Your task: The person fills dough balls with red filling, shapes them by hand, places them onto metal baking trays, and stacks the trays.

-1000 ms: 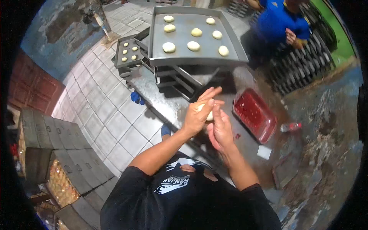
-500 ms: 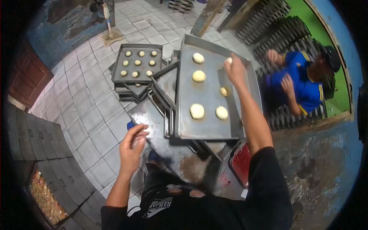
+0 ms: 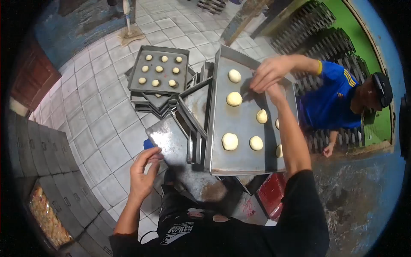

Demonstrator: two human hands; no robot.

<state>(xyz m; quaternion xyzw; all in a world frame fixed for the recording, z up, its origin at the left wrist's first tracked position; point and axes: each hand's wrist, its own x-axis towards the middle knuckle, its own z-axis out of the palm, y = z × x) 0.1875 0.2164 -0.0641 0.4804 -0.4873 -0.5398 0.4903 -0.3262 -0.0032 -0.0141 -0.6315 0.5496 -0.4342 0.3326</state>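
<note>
A large metal baking tray (image 3: 220,160) with several pale dough balls (image 3: 233,99) tops a stack in front of me. My right hand (image 3: 275,91) is over the tray's far right part. A co-worker's hand (image 3: 270,72) crosses in front of it, hiding my fingers and anything in them. Closest to my right forearm lies a creased dough ball (image 3: 262,116), with others partly behind the arm. My left hand (image 3: 144,172) hovers left of the stack, above the metal surface's edge, fingers loosely bent, thumb apart, holding nothing.
A smaller tray of dough balls (image 3: 159,68) tops another stack at the back left. The co-worker in a blue shirt (image 3: 332,96) leans in from the right. A red tray (image 3: 272,195) sits low at right. Dark metal tins (image 3: 64,188) line the left.
The co-worker's arm has reached in over the tray, and that hand now overlaps my right hand. My left hand has hardly moved. The view has shifted, putting the tray lower and further right.
</note>
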